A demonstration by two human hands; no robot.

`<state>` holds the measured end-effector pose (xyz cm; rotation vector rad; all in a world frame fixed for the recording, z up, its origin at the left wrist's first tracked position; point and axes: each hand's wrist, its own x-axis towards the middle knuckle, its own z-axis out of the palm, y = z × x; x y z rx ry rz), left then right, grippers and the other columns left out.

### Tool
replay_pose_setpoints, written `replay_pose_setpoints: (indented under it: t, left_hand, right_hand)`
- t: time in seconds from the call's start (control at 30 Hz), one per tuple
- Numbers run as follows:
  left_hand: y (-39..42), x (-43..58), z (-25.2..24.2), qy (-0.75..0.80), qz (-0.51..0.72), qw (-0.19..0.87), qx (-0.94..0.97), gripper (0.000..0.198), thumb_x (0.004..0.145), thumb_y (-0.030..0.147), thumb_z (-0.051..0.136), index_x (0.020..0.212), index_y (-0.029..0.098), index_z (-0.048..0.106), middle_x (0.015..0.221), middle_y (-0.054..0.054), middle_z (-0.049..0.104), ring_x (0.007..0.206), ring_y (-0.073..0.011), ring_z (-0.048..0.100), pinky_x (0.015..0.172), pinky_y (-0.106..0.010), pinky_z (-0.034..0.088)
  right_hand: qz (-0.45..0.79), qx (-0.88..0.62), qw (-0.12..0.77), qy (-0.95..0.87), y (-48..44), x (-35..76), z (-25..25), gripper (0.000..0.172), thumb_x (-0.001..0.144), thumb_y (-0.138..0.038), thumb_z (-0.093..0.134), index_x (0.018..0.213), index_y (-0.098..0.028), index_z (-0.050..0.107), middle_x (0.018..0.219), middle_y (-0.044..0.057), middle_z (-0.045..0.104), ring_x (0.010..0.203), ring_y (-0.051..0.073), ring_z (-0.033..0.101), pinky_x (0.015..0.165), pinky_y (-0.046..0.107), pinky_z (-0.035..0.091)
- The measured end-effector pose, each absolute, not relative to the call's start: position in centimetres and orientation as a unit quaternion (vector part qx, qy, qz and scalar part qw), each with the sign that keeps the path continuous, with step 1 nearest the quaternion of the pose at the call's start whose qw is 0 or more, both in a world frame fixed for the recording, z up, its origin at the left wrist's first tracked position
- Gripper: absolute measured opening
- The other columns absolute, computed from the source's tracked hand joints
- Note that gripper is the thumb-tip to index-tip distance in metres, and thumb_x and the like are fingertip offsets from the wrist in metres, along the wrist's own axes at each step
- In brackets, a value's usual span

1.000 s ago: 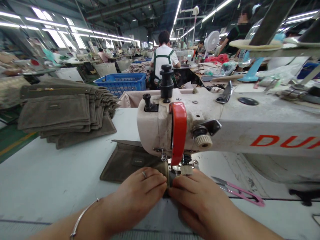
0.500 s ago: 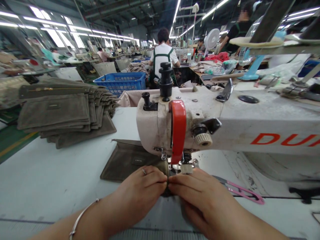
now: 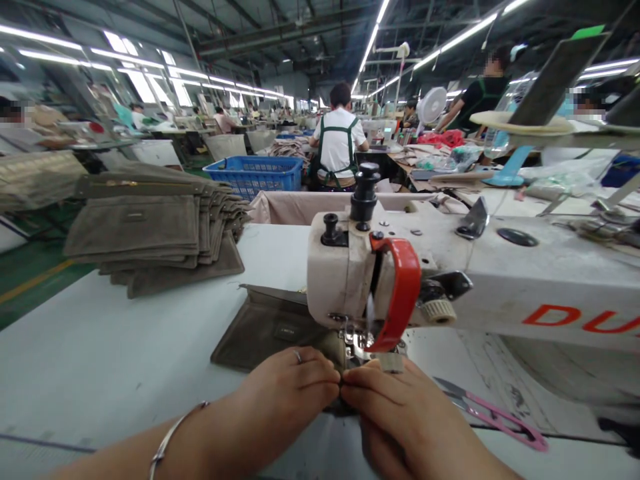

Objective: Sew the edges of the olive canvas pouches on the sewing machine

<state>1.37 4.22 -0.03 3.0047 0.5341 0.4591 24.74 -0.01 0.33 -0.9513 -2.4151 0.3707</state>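
Brown fabric piece [image 3: 270, 340]: flat on the pale table [image 3: 130, 353], its right edge beneath the head of the sewing machine [image 3: 480, 287], beside the metal presser foot [image 3: 356, 348]. Small label [image 3: 287, 331] faces up on the piece; lettering too blurred to read.

Left hand [image 3: 293, 400]: lies over the near right part of the piece, fingers together, grip pinching the edge. Ring [image 3: 299, 357] on one finger, thin bracelet [image 3: 167, 440] at the wrist.

Right hand [image 3: 400, 407]: opposite the left, fingertips of the two nearly meeting just in front of the presser foot. Grip drawn together, pinching the same edge; thumb largely hidden under the palm.

Machine: whitish housing, red curved guard [image 3: 404, 287] on the front of the head, orange-red letters on the arm, cut off by the frame.

Right of the right hand: pink-handled snips [image 3: 510, 421], lying on the table near the machine base, blades pointing toward the hand, tips partly hidden.

Far left of the table: stack of brown pieces [image 3: 135, 230], uneven, similar in colour to the worked piece; brass-coloured zipper [image 3: 123, 183] visible near the top.

Beyond the table: blue basket [image 3: 255, 173]; person in a white shirt [image 3: 340, 143], back to camera.
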Motion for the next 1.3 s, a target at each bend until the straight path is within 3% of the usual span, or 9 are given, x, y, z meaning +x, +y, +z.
replay_pose_setpoints:
  t: [0.2, 0.4, 0.57, 0.8, 1.03, 1.3]
  left_hand:
    - [6.0, 1.7, 0.2, 0.178, 0.177, 0.051, 0.967, 0.013, 0.094, 0.01, 0.055, 0.105, 0.014, 0.061, 0.104, -0.003, 0.07, 0.099, -0.0162, 0.064, 0.095, -0.028, 0.049]
    - [7.8, 2.1, 0.5, 0.193, 0.225, 0.087, 0.951, 0.021, 0.102, 0.018, 0.045, 0.098, 0.016, 0.065, 0.099, -0.003, 0.07, 0.093, -0.015, 0.065, 0.094, -0.026, 0.049]
    - [8.7, 2.4, 0.6, 0.207, 0.222, 0.066, 0.951, 0.022, 0.1, 0.015, 0.045, 0.091, 0.017, 0.065, 0.089, -0.002, 0.07, 0.092, -0.0157, 0.066, 0.095, -0.028, 0.05]
    - [9.4, 2.7, -0.1, 0.251, 0.219, 0.037, 0.942, 0.019, 0.097, 0.015, 0.051, 0.087, 0.017, 0.067, 0.095, -0.003, 0.071, 0.098, -0.0203, 0.066, 0.094, -0.034, 0.052]
    - [9.9, 2.4, -0.8, 0.264, 0.207, 0.051, 0.941, 0.018, 0.098, 0.019, 0.051, 0.099, 0.019, 0.069, 0.105, -0.003, 0.072, 0.103, -0.0208, 0.065, 0.094, -0.036, 0.053]
    - [9.2, 2.7, 0.2, 0.289, 0.217, 0.044, 0.931, 0.021, 0.097, 0.014, 0.051, 0.09, 0.018, 0.071, 0.096, -0.003, 0.073, 0.096, -0.0208, 0.067, 0.091, -0.034, 0.054]
  right_hand:
    - [0.115, -0.394, 0.28, -0.868, 0.3, 24.1, 0.1, 0.046, 0.081, -0.006, 0.045, 0.121, -0.024, 0.06, 0.122, 0.003, 0.065, 0.107, 0.023, 0.06, 0.092, 0.042, 0.05]
    - [0.091, -0.444, 0.245, -0.857, 0.4, 24.0, -0.4, 0.043, 0.086, -0.012, 0.047, 0.126, -0.021, 0.059, 0.116, 0.01, 0.062, 0.104, 0.028, 0.057, 0.087, 0.047, 0.052]
    - [0.071, -0.449, 0.24, -0.858, 0.9, 23.9, -0.9, 0.047, 0.09, -0.015, 0.045, 0.137, -0.019, 0.05, 0.121, 0.013, 0.06, 0.107, 0.03, 0.055, 0.087, 0.051, 0.052]
    - [0.067, -0.461, 0.237, -0.853, 0.9, 23.7, -1.1, 0.04, 0.09, -0.017, 0.046, 0.128, -0.018, 0.058, 0.122, 0.015, 0.059, 0.107, 0.032, 0.055, 0.087, 0.052, 0.051]
    - [0.064, -0.467, 0.24, -0.849, 0.7, 23.6, -0.9, 0.037, 0.089, -0.016, 0.047, 0.123, -0.017, 0.061, 0.113, 0.014, 0.062, 0.102, 0.032, 0.055, 0.085, 0.053, 0.051]
    - [0.078, -0.473, 0.241, -0.844, 0.6, 23.5, -0.7, 0.037, 0.089, -0.016, 0.046, 0.122, -0.017, 0.062, 0.112, 0.014, 0.062, 0.1, 0.031, 0.054, 0.084, 0.052, 0.05]
